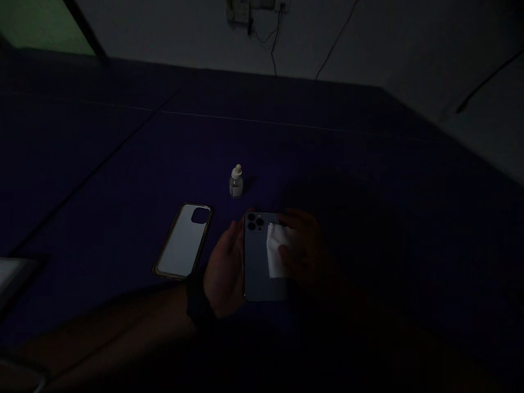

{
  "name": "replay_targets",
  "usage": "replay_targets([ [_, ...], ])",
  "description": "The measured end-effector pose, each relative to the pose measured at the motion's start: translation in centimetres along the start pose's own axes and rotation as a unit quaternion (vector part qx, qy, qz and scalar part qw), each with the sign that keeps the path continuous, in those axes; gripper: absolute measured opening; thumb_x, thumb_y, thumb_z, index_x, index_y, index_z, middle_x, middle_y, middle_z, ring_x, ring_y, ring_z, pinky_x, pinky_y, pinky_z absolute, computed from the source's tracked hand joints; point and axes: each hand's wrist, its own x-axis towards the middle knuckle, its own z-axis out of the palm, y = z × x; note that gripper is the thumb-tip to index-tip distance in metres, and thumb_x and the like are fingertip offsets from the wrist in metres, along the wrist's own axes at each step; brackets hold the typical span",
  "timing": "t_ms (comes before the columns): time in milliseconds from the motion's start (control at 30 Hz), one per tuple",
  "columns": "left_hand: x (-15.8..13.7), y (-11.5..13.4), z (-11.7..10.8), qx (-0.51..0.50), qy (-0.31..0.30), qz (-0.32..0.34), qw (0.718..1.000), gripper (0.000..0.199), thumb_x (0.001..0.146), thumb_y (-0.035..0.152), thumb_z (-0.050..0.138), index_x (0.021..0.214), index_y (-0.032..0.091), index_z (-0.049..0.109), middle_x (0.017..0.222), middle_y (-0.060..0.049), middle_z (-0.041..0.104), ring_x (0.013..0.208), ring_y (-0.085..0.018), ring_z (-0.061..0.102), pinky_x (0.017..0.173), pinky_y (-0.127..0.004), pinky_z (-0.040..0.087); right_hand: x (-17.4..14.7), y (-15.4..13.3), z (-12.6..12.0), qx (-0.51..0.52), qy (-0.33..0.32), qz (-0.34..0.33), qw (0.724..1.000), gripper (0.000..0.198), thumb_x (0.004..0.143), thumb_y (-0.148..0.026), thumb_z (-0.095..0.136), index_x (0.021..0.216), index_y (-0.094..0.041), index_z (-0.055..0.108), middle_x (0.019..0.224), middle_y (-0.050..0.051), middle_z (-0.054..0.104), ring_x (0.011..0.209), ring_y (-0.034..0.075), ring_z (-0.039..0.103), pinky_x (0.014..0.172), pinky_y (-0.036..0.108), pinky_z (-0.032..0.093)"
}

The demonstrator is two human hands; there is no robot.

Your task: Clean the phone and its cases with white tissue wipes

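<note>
A blue-grey smartphone (257,267) lies back side up in my left hand (224,270), its cameras at the top left corner. The fingers of that hand reach under and along the phone's left edge. My right hand (305,248), dim in shadow, is closed on a white cloth or tissue (277,251) that rests against the right part of the phone's back. A phone case (182,240) with a clear or pale back and dark rim lies to the left. Beyond the phone stands a small dropper bottle (236,184) with a white top.
The dark blue surface (172,147) extends to a pale wall (327,43) with a socket and hanging cables (275,49). A pale flat object (14,273) sits at the left edge. The room is very dim.
</note>
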Motion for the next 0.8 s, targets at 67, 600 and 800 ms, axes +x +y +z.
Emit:
replay_targets([
  [67, -0.1, 0.1, 0.1, 0.01, 0.001, -0.004, 1.0, 0.052, 0.102, 0.053, 0.046, 0.147, 0.028, 0.049, 0.13, -0.009, 0.068, 0.114, -0.028, 0.067, 0.097, -0.044, 0.052, 0.1, 0.2, 0.2, 0.034, -0.015, 0.009, 0.999, 0.051, 0.094, -0.03, 0.055, 0.144, -0.024, 0.047, 0.144, 0.015, 0.054, 0.133, 0.032, 0.053, 0.108, 0.055, 0.046],
  [600, -0.5, -0.1, -0.1, 0.024, -0.026, 0.007, 0.999, 0.052, 0.096, 0.061, 0.055, 0.136, 0.029, 0.055, 0.117, -0.01, 0.072, 0.102, -0.028, 0.073, 0.094, -0.046, 0.054, 1.8, 2.7, -1.3, -0.095, 0.07, 0.167, 0.979, 0.023, 0.09, -0.028, 0.05, 0.096, -0.021, 0.071, 0.1, 0.011, 0.069, 0.098, 0.028, 0.063, 0.092, 0.044, 0.048],
  [800, -0.8, -0.2, -0.2, 0.027, -0.043, 0.0, 0.999, 0.047, 0.097, 0.062, 0.051, 0.121, 0.023, 0.063, 0.106, -0.012, 0.074, 0.1, -0.03, 0.074, 0.095, -0.047, 0.054, 2.2, 0.1, -2.5, -0.172, 0.043, 0.173, 0.969, 0.023, 0.09, -0.029, 0.06, 0.104, -0.017, 0.074, 0.123, 0.018, 0.067, 0.123, 0.038, 0.053, 0.105, 0.058, 0.034],
])
